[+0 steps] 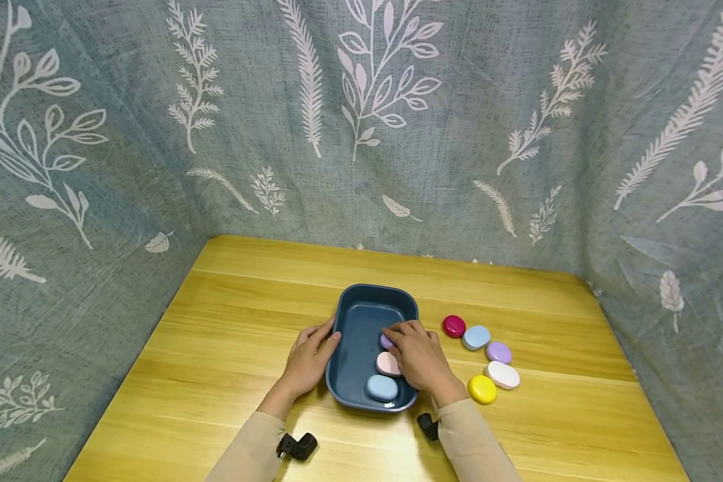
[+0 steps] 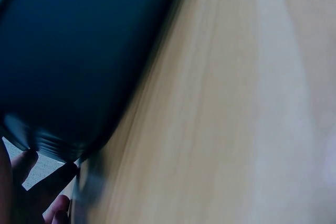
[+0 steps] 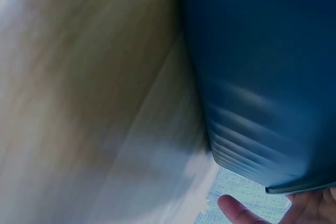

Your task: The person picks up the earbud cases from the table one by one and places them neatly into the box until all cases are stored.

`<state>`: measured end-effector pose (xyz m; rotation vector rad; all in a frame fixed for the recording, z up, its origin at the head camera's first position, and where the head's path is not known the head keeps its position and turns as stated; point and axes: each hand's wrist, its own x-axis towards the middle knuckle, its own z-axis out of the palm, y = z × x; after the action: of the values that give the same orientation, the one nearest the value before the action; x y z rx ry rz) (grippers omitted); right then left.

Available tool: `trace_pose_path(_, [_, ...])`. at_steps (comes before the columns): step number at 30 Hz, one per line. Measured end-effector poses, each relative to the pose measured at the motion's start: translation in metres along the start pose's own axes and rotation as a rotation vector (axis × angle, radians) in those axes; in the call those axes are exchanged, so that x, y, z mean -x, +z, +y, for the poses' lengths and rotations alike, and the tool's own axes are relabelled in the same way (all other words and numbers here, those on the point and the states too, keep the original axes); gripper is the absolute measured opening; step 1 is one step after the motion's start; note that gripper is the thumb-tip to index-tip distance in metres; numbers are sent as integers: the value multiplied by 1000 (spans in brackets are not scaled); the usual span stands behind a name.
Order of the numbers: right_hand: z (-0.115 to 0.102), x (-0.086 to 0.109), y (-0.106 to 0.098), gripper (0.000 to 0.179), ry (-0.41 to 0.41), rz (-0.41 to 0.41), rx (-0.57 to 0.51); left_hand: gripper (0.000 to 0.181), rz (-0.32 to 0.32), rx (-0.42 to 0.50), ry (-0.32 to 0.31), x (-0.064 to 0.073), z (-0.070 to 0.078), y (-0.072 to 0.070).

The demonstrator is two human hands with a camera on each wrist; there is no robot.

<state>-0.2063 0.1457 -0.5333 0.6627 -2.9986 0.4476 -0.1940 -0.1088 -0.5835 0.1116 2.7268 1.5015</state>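
Observation:
A dark blue rectangular plastic box point(image 1: 352, 355) with rounded corners stands in front of me. My left hand point(image 1: 307, 360) holds its left side, thumb at the rim and fingers along the outer wall. In the left wrist view those fingers point(image 2: 50, 184) meet the box's ribbed end. My right hand point(image 1: 420, 355) reaches over the right rim and pinches a purple oval soap bar point(image 1: 386, 341) inside, largely hidden by the fingers. Nearer me in the box lie a pale pink soap bar point(image 1: 388, 364), partly under the hand, and a light blue one point(image 1: 382, 388).
Right of the box, several oval soap bars lie in a curved row on the wooden table point(image 1: 247, 301): red point(image 1: 454, 327), light blue point(image 1: 476, 337), purple point(image 1: 499, 352), white point(image 1: 503, 375) and yellow point(image 1: 482, 389). A leaf-patterned curtain point(image 1: 397, 134) hangs behind and at both sides.

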Motion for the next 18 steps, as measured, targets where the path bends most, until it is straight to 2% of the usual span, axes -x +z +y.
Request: trace_pose_path(18, [1,0,-2,34,-24,-4,-2,59,-3,-3,-8,-1,-2,2])
